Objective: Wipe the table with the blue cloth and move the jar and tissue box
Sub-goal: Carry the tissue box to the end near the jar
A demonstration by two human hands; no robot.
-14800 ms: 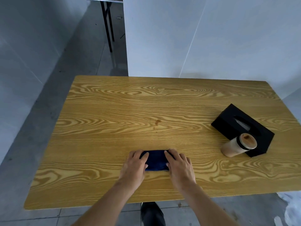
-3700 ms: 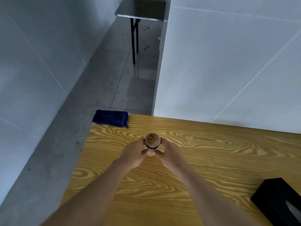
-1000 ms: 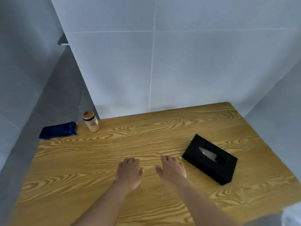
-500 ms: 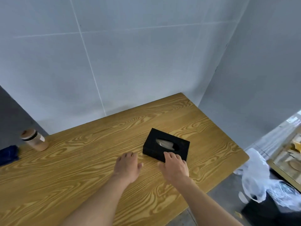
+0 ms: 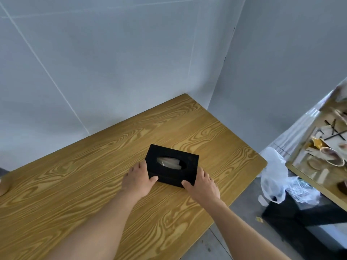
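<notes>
Tissue box [image 5: 171, 167]: black, on the table toward its right end; a pale tissue [image 5: 170, 162] shows in the oval slot.
My left hand [image 5: 138, 178]: clasps the box's left end.
My right hand [image 5: 203, 183]: clasps its right near corner.
Jar [image 5: 3, 185]: a sliver at the left frame edge.
Table [image 5: 75, 194]: yellow wood grain, set in a grey wall corner.
Floor at right: white plastic bag [image 5: 274, 173].

Grey panelled wall [image 5: 131, 62], white plastic bag [image 5: 274, 177] on the floor — cluttered second table [image 5: 319, 162] at right
</notes>
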